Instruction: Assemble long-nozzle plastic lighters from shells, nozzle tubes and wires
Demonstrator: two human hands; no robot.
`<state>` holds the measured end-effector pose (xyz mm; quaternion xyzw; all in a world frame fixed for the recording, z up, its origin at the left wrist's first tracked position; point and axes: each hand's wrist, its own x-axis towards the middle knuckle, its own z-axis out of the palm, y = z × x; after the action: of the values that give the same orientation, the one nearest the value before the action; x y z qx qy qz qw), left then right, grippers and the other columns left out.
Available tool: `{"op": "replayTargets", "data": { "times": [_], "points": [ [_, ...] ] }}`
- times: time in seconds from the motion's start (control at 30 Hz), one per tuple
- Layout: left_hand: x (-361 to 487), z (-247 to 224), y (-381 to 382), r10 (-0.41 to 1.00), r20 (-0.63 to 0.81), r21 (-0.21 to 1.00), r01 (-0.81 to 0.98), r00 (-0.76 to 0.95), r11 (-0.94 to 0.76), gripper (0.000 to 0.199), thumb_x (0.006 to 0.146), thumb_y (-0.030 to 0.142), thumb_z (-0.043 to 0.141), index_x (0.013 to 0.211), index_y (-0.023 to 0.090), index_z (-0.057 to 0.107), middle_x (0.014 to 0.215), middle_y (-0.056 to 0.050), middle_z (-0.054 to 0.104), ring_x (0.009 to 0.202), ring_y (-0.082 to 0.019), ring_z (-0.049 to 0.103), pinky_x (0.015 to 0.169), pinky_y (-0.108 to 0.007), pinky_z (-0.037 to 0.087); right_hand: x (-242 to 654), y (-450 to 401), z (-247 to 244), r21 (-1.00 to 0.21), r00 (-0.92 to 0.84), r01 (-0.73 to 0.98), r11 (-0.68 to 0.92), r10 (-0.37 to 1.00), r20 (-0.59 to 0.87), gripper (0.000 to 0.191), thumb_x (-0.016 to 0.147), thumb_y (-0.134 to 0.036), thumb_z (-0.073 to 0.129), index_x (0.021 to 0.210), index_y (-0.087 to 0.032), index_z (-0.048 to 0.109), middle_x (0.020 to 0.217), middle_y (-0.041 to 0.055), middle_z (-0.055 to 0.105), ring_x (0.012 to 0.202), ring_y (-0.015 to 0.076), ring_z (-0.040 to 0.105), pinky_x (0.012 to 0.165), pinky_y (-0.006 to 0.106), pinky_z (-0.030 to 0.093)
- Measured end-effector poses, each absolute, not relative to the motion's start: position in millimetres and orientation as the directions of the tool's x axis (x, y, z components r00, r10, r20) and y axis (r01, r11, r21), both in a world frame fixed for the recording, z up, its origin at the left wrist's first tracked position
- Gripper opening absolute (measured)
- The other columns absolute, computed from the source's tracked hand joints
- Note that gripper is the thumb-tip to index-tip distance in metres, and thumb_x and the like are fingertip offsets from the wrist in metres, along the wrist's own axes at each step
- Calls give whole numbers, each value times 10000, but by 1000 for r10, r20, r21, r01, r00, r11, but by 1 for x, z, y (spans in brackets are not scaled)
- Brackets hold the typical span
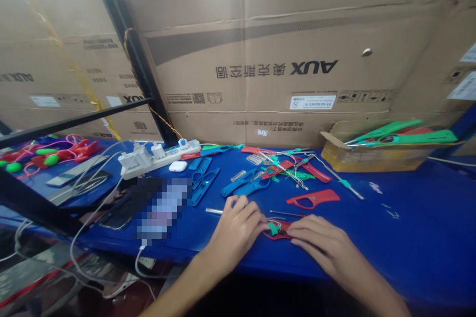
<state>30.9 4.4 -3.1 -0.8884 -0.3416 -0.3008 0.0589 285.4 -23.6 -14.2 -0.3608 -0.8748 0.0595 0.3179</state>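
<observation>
A red lighter body (277,234) with a green piece (273,228) and thin wires inside lies open-faced near the table's front edge. My left hand (240,228) grips its left end, and a metal tube (214,211) sticks out to the left from beneath the fingers. At the right end my right hand (320,237) holds the same red body between thumb and fingers. Just behind it lies a thin dark rod (285,213). A separate red handle shell (314,199) rests farther back.
Blue shells (253,184) and mixed wired parts (284,166) lie behind my hands. A carton (375,157) of green and red lighters stands back right. Left are a power strip (163,159), a white case (178,166), a charging phone (163,208) and cables.
</observation>
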Motion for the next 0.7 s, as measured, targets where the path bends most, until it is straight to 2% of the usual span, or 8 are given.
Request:
{"op": "replayTargets", "data": {
  "times": [0.43, 0.7],
  "points": [
    [32, 6, 9, 623, 457, 185, 617, 635, -765, 209, 1032, 317, 570, 920, 194, 697, 900, -14, 685, 889, -214, 488, 828, -388, 283, 284, -24, -11, -381, -533, 554, 740, 667, 520, 160, 1003, -214, 578, 1048, -238, 730, 1009, 20, 765, 898, 166, 689, 815, 303, 550],
    [34, 8, 6, 678, 423, 226, 655, 601, -721, 203, 1023, 310, 593, 907, 199, 718, 892, -25, 691, 889, -222, 489, 762, -382, 268, 284, -25, -13, -350, -525, 583, 733, 669, 526, 181, 1014, -233, 556, 1037, -249, 735, 988, 2, 773, 854, 164, 681, 765, 282, 554]
  ]
}}
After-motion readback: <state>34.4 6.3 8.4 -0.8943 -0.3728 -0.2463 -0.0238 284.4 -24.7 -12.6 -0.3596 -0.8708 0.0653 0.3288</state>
